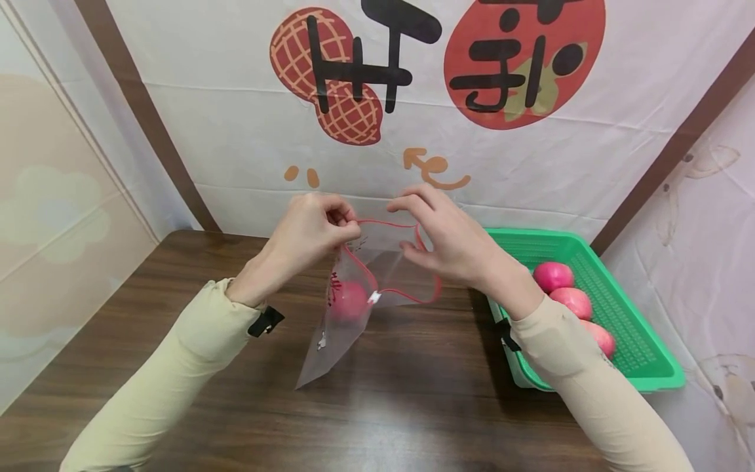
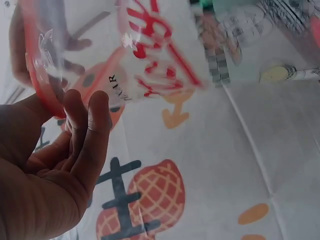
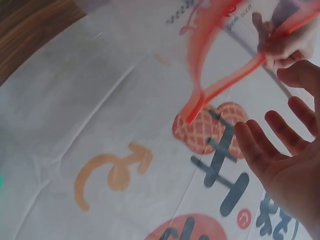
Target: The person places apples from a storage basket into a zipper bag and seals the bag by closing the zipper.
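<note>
A clear zip bag [image 1: 339,347] with a red zip rim hangs over the table, its mouth spread apart. Inside it sits a pink round fruit [image 1: 349,301], and a white slider [image 1: 375,297] is on the rim. My left hand [image 1: 309,224] pinches the rim at the left side between thumb and fingers; the left wrist view shows red lettering on the bag [image 2: 165,55] beyond that hand. To the right of the mouth, my right hand [image 1: 454,239] has its fingers spread and loosely bent. In the right wrist view these fingers [image 3: 250,145] hold nothing.
A green basket [image 1: 643,357] stands at the table's right side, with several pink-red fruits [image 1: 571,303] in it. The dark wooden table [image 1: 236,413] ends at a printed cloth backdrop [image 1: 236,131]. More cloth hangs at both sides.
</note>
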Demonstrator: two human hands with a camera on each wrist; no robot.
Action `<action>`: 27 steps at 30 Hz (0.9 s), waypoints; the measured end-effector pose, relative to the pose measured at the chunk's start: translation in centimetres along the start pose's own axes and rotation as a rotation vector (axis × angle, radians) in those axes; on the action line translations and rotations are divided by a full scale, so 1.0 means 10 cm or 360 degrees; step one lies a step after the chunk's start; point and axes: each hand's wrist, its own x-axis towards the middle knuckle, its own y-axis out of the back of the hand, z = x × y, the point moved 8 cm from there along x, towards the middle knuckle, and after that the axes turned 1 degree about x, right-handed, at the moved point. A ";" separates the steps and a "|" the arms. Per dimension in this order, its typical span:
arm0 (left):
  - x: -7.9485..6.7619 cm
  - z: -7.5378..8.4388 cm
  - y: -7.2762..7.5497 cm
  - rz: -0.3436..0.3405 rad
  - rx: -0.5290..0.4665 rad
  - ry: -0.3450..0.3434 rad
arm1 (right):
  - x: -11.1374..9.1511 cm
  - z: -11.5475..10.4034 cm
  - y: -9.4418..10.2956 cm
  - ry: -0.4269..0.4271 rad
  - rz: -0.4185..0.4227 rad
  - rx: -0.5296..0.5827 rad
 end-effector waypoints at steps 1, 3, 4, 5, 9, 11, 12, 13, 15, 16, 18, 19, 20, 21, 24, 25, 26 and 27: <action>0.01 -0.01 -0.01 -0.0005 0.0005 0.0006 | -0.03 0.03 0.03 -0.0009 0.0008 -0.0015; 0.01 -0.02 -0.02 -0.0006 0.0001 0.0024 | -0.09 0.09 0.08 -0.0038 0.0019 -0.0034; 0.02 -0.02 -0.03 -0.0003 0.0002 0.0026 | -0.13 0.12 0.10 -0.0059 0.0015 -0.0044; 0.02 -0.02 -0.03 -0.0001 0.0003 0.0026 | -0.16 0.15 0.12 -0.0080 0.0005 -0.0053; 0.02 0.01 -0.06 -0.0016 -0.0002 0.0008 | -0.29 0.27 0.17 -0.0170 -0.0040 -0.0070; 0.01 0.00 -0.07 -0.0024 -0.0020 0.0018 | -0.34 0.32 0.20 -0.0204 -0.0060 -0.0080; 0.01 -0.01 -0.08 -0.0023 -0.0025 0.0023 | -0.36 0.35 0.22 -0.0224 -0.0063 -0.0082; 0.00 -0.02 -0.07 -0.0021 -0.0027 0.0030 | -0.38 0.37 0.23 -0.0242 -0.0065 -0.0083; -0.01 -0.03 -0.07 -0.0012 -0.0025 0.0035 | -0.42 0.42 0.26 -0.0272 -0.0069 -0.0093; -0.02 -0.04 -0.07 -0.0005 -0.0020 0.0033 | -0.44 0.44 0.27 -0.0287 -0.0071 -0.0097; -0.02 -0.04 -0.06 0.0006 -0.0011 0.0020 | -0.50 0.50 0.30 -0.0320 -0.0077 -0.0109; -0.01 -0.03 -0.07 0.0002 -0.0007 0.0011 | -0.52 0.52 0.31 -0.0330 -0.0080 -0.0116; -0.01 -0.03 -0.07 0.0000 -0.0008 0.0004 | -0.55 0.55 0.32 -0.0342 -0.0083 -0.0122; -0.01 -0.03 -0.08 -0.0004 -0.0011 0.0000 | -0.57 0.58 0.32 -0.0359 -0.0089 -0.0127; -0.01 -0.03 -0.09 -0.0015 -0.0018 -0.0002 | -0.65 0.67 0.34 -0.0415 -0.0112 -0.0142; -0.01 -0.03 -0.09 -0.0016 -0.0021 -0.0002 | -0.68 0.70 0.34 -0.0435 -0.0120 -0.0145; -0.01 -0.04 -0.10 -0.0015 -0.0026 0.0001 | -0.71 0.73 0.34 -0.0457 -0.0127 -0.0148; -0.01 -0.04 -0.10 -0.0014 -0.0024 0.0001 | -0.73 0.77 0.34 -0.0480 -0.0133 -0.0151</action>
